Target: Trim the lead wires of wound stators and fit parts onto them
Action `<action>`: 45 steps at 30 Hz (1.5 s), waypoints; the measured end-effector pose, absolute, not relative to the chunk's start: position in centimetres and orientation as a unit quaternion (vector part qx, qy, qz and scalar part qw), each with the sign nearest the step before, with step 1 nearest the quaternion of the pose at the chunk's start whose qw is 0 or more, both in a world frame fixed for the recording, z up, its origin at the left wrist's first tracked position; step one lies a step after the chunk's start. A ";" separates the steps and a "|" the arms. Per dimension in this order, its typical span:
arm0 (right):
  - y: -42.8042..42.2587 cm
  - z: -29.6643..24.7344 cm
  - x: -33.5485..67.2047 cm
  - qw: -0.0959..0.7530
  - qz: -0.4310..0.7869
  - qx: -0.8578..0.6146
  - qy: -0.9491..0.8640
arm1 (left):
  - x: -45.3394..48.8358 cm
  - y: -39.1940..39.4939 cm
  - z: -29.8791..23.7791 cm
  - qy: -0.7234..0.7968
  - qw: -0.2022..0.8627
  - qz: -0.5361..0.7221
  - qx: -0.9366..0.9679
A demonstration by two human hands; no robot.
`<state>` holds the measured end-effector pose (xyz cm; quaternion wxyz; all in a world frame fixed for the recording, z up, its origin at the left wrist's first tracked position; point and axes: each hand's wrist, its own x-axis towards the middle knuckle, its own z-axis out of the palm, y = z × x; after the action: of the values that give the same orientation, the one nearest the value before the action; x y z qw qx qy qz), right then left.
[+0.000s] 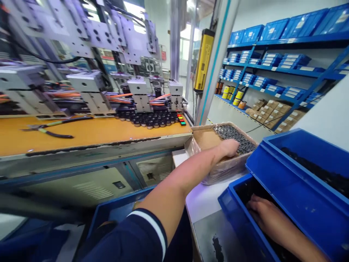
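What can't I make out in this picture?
All in the head view:
Anything under the left hand: hidden by the hand itself.
What the right hand touches inside the lower blue bin: hidden by hand and shadow.
Upper blue bin: cut off by the right edge.
Shelf labels: too small to read.

My left hand [229, 147] is in the box [231, 169], right of the bench [109, 136]. My right hand [263, 211] is in a bin [234, 209] farther right.

The right hand's [263, 213] fingertips are partly lost in the darkness of the lower bin [236, 219]. Beyond the left hand's [229, 147] fingers, the dark parts [231, 134] are too small to identify.
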<state>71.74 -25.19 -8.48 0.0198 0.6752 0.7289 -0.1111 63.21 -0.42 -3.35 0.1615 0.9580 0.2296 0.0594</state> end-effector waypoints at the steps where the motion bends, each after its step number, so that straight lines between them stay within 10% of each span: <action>1: -25.2 -8.8 71.9 0.013 -0.105 0.671 0.734 | 63.2 -0.6 -3.2 0.238 0.169 0.067 0.954; 11: -25.1 -10.0 72.8 -0.108 0.009 0.662 0.742 | 51.1 -6.2 -2.8 0.179 0.309 0.306 0.882; 18: -25.3 -5.2 66.8 -0.274 0.136 0.592 0.746 | 37.9 -13.6 -7.1 0.208 0.725 0.386 0.531; 26: -25.8 -1.8 54.1 -0.356 0.137 0.384 0.841 | 36.0 -17.8 -5.7 0.186 0.685 0.420 0.565; 45: -26.5 -3.1 55.2 -0.366 0.146 0.389 0.833 | 37.2 -19.3 -6.9 0.152 0.722 0.407 0.538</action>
<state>55.21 -26.48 -3.05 -0.3658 0.3894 0.8326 0.1461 37.17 -19.32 -6.92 0.7221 0.5384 0.1525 0.4068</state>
